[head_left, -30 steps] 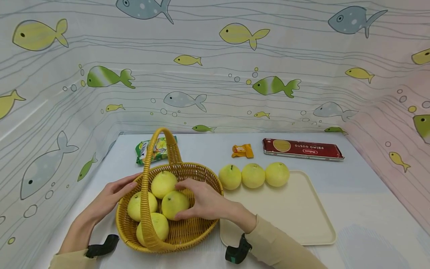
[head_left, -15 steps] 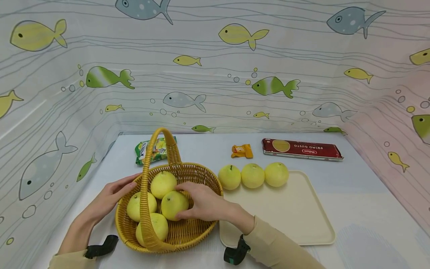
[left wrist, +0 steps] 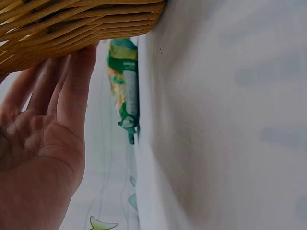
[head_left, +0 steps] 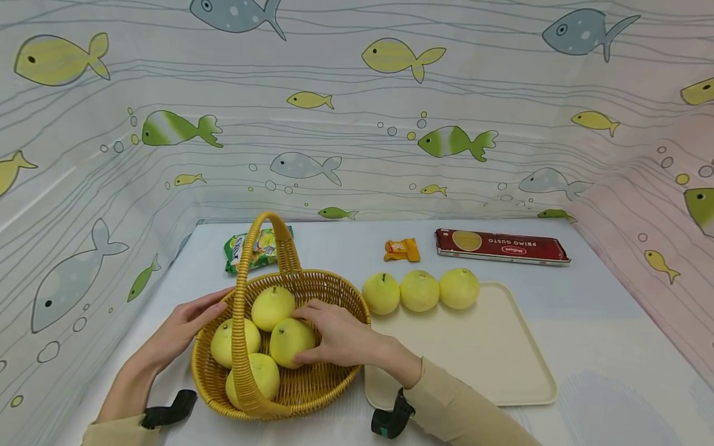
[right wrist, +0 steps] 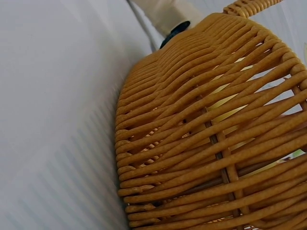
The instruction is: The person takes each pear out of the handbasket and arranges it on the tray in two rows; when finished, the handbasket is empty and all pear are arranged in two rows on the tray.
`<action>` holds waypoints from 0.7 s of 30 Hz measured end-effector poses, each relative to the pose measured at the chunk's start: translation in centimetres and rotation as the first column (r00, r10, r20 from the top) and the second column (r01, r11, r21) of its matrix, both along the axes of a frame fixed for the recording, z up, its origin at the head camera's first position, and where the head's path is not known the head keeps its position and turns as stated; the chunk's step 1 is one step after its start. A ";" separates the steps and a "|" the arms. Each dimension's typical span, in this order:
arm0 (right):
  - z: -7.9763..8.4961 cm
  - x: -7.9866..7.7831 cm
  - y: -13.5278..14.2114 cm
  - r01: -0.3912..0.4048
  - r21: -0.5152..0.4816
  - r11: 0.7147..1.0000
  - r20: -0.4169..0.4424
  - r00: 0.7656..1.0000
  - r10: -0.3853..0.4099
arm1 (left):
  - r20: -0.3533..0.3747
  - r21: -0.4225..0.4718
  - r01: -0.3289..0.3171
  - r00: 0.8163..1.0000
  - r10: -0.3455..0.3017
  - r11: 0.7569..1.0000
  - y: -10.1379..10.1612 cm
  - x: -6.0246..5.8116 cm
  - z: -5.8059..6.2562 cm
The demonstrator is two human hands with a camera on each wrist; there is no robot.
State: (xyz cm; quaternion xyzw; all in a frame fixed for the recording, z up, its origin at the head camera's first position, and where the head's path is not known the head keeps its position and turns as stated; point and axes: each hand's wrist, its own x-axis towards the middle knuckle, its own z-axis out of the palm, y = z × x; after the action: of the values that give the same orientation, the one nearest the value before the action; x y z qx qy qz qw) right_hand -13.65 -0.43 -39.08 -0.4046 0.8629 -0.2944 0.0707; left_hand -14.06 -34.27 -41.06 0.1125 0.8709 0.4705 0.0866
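Inside the basket (head_left: 329, 285), the right hand (head_left: 340, 337) grasps a fruit (head_left: 292, 342) between thumb and fingers; the left hand (head_left: 186, 319), fingers extended, touches the basket's left side. A loose pinch could drop the fruit onto its neighbour (head_left: 273, 308). The handle (head_left: 240, 310) limits room over the basket's left half; the right half is open above.

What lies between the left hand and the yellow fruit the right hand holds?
In the head view, the basket's rim, another yellow fruit, and the handle crossing in front of it.

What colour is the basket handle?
The basket handle is golden yellow; clearest in the head view.
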 end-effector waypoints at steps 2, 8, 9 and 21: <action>0.1 0.0 0.0 0.000 0.004 1.000 -0.004 1.000 0.000 | 0.002 0.000 -0.001 1.000 0.001 1.000 0.0 0.0 0.0; 0.1 0.0 0.0 -0.009 0.015 1.000 -0.035 0.999 0.010 | 0.000 0.021 0.011 1.000 -0.011 1.000 -0.1 0.0 -0.1; 0.0 0.0 0.0 -0.011 0.018 1.000 -0.042 0.999 0.012 | -0.002 0.027 0.015 1.000 -0.015 1.000 -0.1 0.0 -0.1; 0.0 0.0 0.0 -0.013 0.030 0.999 -0.033 0.999 0.014 | -0.012 0.049 0.034 0.999 -0.033 0.998 -0.2 0.0 -0.1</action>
State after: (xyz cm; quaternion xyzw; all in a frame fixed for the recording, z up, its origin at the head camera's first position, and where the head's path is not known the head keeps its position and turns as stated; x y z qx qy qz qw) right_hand -13.65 -0.46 -39.07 -0.4140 0.8655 -0.2743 0.0645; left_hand -14.09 -34.49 -41.13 0.1319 0.8575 0.4898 0.0866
